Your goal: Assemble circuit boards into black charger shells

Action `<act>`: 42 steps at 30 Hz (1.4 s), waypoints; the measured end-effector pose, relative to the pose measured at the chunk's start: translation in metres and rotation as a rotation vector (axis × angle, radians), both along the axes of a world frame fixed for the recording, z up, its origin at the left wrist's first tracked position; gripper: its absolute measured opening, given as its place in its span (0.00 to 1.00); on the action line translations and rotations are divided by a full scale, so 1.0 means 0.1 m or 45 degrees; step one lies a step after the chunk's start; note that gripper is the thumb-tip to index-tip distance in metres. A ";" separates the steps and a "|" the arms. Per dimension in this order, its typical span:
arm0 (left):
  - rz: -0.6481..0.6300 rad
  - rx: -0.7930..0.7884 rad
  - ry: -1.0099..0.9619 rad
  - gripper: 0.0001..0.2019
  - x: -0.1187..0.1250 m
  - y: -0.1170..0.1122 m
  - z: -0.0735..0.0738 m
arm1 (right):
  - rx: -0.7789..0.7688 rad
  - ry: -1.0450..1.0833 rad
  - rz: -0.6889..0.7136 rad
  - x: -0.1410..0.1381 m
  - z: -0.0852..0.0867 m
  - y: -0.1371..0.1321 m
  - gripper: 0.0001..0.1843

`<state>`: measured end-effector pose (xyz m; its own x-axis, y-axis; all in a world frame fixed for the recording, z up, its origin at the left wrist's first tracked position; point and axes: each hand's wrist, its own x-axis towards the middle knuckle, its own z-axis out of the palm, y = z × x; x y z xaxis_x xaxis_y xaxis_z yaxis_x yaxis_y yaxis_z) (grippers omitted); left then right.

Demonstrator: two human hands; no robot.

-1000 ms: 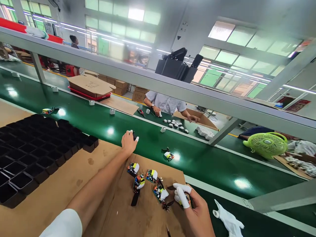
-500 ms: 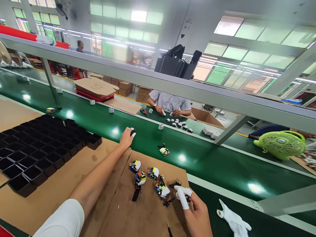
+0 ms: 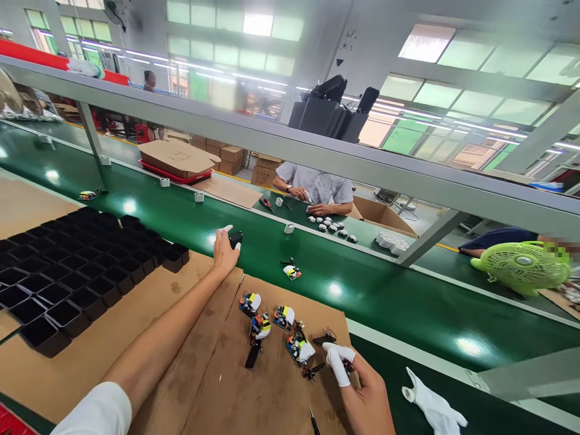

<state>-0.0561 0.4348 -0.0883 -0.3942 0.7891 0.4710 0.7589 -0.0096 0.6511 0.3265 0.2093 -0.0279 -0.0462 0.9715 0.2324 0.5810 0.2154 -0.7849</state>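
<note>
My left hand [image 3: 225, 251] reaches over the green conveyor belt [image 3: 335, 275], its white-tipped fingers spread around a small black plug-like housing [image 3: 235, 240] that appears to rest on the belt. White finger cots cover the thumb and index finger of my right hand [image 3: 360, 380], which pinches a small circuit board [image 3: 348, 366] mostly hidden by the fingers. Beside it on the brown cardboard lie several circuit boards [image 3: 299, 348] with white and yellow parts, some with black pieces attached. A black plug piece [image 3: 324, 338] lies just above my right fingertips.
Rows of black open boxes [image 3: 67, 278] stand at left. Another board [image 3: 292, 272] and small white housings [image 3: 289, 228] sit on the belt. A white glove [image 3: 432, 402] lies at right, a thin black tool [image 3: 313, 421] in front. Across the belt are a co-worker [image 3: 319, 187] and a green fan [image 3: 523, 266].
My left fingers have spread apart around the black housing, which has shifted slightly left. Items on the belt have also moved left. My right hand keeps its pinch.
</note>
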 end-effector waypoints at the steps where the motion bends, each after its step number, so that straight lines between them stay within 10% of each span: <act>1: 0.010 -0.003 0.032 0.21 -0.02 -0.13 0.02 | 0.006 0.015 0.000 0.01 -0.01 0.00 0.21; 9: 0.075 -0.119 0.382 0.18 -0.72 -1.29 0.25 | 0.157 -0.096 0.068 -0.02 -0.02 0.09 0.20; 16: 0.126 -0.185 0.460 0.19 -1.28 -1.52 0.42 | 0.272 -0.183 0.141 -0.18 0.13 0.03 0.19; 29: -0.683 -0.051 0.192 0.10 -0.30 -1.87 0.17 | 0.344 -0.145 0.143 -0.34 0.25 -0.12 0.20; 36: -0.718 -0.020 -0.138 0.34 -0.10 -1.63 -0.09 | 0.340 -0.173 -0.066 -0.31 -0.01 -0.18 0.37; 42: -0.748 -0.132 -0.310 0.26 -0.16 -1.71 -0.12 | 0.309 -0.308 0.083 -0.54 0.09 -0.17 0.36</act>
